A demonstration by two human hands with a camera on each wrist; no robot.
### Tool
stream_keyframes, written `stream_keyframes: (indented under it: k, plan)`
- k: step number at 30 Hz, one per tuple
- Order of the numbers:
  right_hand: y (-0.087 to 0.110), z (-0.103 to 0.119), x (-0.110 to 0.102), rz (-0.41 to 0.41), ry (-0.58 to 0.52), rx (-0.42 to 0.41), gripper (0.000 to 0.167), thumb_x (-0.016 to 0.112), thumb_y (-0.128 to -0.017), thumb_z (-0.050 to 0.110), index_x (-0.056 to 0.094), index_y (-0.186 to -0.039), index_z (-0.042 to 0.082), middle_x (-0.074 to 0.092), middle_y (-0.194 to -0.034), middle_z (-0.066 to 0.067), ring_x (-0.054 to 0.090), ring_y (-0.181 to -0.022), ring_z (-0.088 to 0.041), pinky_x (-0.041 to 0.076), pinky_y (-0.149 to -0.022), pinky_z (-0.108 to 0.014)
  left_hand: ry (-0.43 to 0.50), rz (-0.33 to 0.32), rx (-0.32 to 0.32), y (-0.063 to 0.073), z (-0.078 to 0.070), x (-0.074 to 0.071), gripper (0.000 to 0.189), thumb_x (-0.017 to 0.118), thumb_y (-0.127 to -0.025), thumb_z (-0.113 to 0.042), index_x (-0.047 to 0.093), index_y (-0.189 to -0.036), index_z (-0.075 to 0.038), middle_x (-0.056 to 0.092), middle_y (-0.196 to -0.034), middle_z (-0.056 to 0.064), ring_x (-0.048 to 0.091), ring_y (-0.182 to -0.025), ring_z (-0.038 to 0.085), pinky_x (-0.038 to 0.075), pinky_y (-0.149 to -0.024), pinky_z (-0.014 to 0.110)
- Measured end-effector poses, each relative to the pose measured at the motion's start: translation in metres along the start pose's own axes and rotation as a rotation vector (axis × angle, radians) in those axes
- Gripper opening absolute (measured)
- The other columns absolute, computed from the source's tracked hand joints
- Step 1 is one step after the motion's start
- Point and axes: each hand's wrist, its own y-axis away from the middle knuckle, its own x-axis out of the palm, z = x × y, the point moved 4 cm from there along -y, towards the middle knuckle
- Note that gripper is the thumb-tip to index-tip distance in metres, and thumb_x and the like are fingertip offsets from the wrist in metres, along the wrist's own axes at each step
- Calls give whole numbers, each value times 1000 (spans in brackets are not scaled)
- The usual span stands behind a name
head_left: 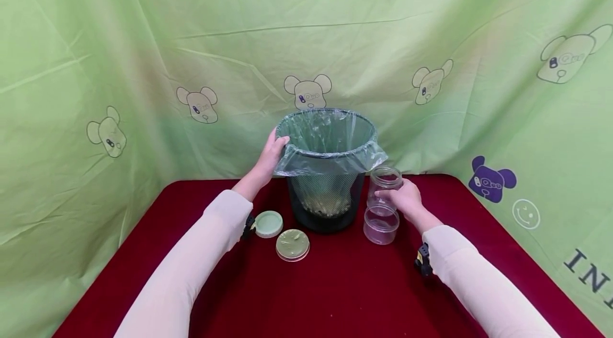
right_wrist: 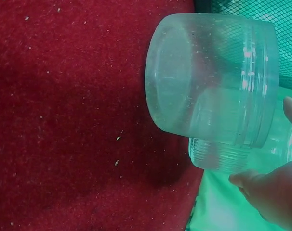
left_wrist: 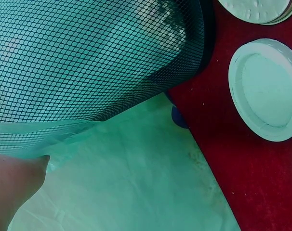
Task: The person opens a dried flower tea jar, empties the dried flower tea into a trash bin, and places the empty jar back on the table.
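A black mesh trash bin [head_left: 299,194] stands at the back of the table, lined with a clear plastic bag [head_left: 330,164] folded over its rim. At the rim's left side my left hand [head_left: 272,154] grips the bin and liner, thumb on top; most of its fingers are hidden. To the right of the bin, my right hand [head_left: 406,198] holds a taller clear jar [head_left: 386,177] with ribbed lower sides, its mouth uncovered. Just in front of that jar sits a shorter, wider clear jar [right_wrist: 213,72], also without a lid. Pale bits show low inside the bin through the mesh.
Left of the bin's front lie a pale green lid [head_left: 269,224] and a gold-rimmed greenish lid [head_left: 293,245]. A dark red cloth [head_left: 335,290] covers the table, with small specks on it. A green printed curtain [head_left: 239,50] hangs close behind and at both sides.
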Motion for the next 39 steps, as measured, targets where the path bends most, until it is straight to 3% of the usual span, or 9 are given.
stream_keyframes:
  k: [8, 16, 27, 39]
  plan:
    - [-3, -4, 6, 28, -6, -9, 44, 81, -74, 15, 61, -107, -6, 67, -98, -20, 60, -92, -34, 48, -82, -41, 24, 22, 15, 0, 1, 0, 69, 44, -96, -23, 13, -155, -4, 19, -158, 14, 17, -144, 24, 14, -115, 37]
    - [-7, -7, 7, 63, -11, -10, 45, 80, -75, 14, 60, -110, -7, 66, -100, -20, 59, -94, -33, 47, -83, -41, 23, 11, 51, -1, -2, 2, 67, 45, -93, -21, 21, -152, 0, 31, -151, 18, 29, -138, 28, 23, -112, 37]
    - [-3, -6, 6, 118, -37, -41, 42, 80, -77, 12, 59, -108, -7, 66, -96, -16, 60, -87, -27, 49, -78, -36, 28, 12, 36, -2, -3, 1, 67, 45, -93, -21, 22, -152, -1, 32, -151, 17, 29, -138, 27, 22, -112, 36]
    - [-1, -3, 4, 134, -11, -61, 51, 82, -78, 16, 57, -115, -9, 65, -106, -23, 60, -96, -33, 47, -86, -42, 21, 37, 56, -3, -3, -2, 62, 45, -95, -16, 22, -150, 2, 35, -148, 22, 33, -135, 33, 24, -112, 40]
